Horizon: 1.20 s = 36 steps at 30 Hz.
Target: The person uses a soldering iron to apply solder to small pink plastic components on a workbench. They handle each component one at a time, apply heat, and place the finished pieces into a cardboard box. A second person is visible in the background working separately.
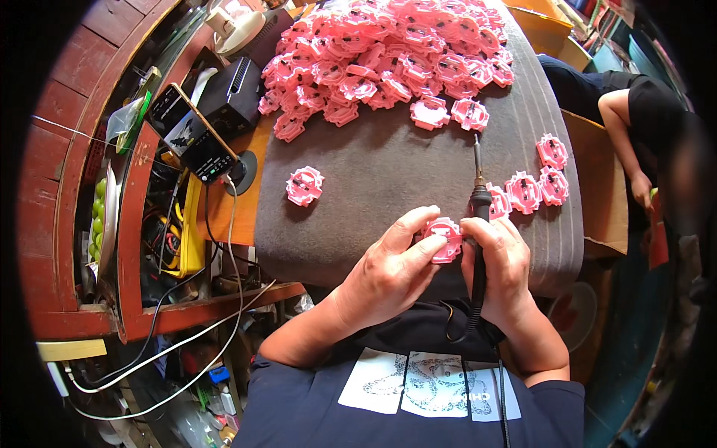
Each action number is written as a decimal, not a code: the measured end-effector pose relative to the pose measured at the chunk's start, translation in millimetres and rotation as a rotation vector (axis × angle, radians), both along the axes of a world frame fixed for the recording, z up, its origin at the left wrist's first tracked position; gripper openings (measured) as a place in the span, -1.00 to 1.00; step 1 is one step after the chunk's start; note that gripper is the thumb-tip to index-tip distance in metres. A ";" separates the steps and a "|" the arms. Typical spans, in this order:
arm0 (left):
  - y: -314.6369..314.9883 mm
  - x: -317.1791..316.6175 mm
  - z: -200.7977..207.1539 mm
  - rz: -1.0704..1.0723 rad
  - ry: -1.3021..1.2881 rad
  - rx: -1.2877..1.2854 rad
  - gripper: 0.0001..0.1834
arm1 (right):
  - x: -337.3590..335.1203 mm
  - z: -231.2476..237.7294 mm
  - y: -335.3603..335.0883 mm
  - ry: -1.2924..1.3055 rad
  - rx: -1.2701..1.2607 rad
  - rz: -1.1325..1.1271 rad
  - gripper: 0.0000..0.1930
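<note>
My left hand (385,272) pinches a small pink plastic part (448,246) between thumb and fingers, above the near side of a dark cloth-covered work surface (373,179). A black soldering iron (480,200) rests in my right hand (504,261), its metal tip pointing away from me and its cord trailing down over my shirt. My right fingertips are close against the held part; whether they touch it is hard to tell. One loose pink part (305,186) lies to the left, and several more (523,192) lie to the right.
A large heap of pink parts (388,52) covers the far side. At left, a phone (193,138) leans on a stand beside a black box (228,97), with white and black cables hanging down. Another person (650,112) is at the right, near a cardboard box (597,179).
</note>
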State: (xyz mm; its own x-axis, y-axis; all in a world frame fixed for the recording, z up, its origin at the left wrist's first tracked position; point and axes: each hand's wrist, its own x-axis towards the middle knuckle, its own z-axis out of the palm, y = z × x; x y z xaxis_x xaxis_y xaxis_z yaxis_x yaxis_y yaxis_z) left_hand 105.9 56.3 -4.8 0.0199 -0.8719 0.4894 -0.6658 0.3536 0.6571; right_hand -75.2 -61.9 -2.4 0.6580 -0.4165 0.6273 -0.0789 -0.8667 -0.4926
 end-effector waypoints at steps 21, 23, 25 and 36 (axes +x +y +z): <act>-1.4 -12.4 2.0 0.177 -0.015 -0.063 -0.58 | 11.8 -7.0 7.9 -0.172 0.067 0.071 -0.47; -3.8 -12.2 1.3 0.179 -0.021 -0.062 -0.66 | 13.9 -6.7 8.7 -0.189 0.064 0.078 -0.47; -5.3 -10.8 1.1 0.163 0.002 -0.055 -0.69 | 14.4 -7.4 8.6 -0.192 0.075 0.083 -0.47; -10.2 -7.9 0.7 0.136 0.075 -0.006 -0.78 | 12.6 -7.8 14.2 -0.223 0.089 0.019 -0.48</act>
State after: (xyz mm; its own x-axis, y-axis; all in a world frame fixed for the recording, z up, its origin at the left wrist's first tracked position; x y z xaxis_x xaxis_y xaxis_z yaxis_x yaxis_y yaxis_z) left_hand 98.0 46.1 -4.1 0.1741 -0.8557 0.4873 -0.6572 0.2675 0.7046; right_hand -62.6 -47.7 -10.2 0.5156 -0.4655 0.7194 0.0569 -0.8191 -0.5708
